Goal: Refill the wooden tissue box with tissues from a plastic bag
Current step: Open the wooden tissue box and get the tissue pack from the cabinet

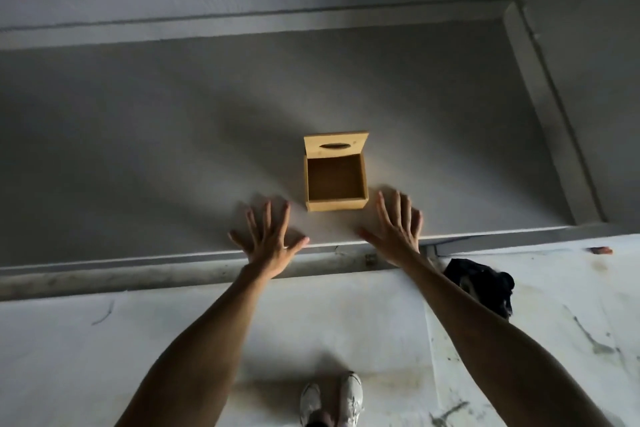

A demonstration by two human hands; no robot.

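Observation:
A small wooden tissue box (335,184) stands on a grey ledge (173,149), its hinged lid (335,146) with an oval slot tipped up at the back. The inside of the box is bare. My left hand (268,239) hovers near the ledge's front edge, left of the box, fingers spread and holding nothing. On the other side, my right hand (396,229) is spread the same way just below the box's right corner, apart from it. A black plastic bag (483,282) lies on the floor under my right forearm.
The grey ledge runs wide to left and right, bounded by a raised rim at the back and right (550,107). Below it lies a pale, stained floor (346,329). My white shoes (332,399) show at the bottom. A small reddish object (601,250) lies at far right.

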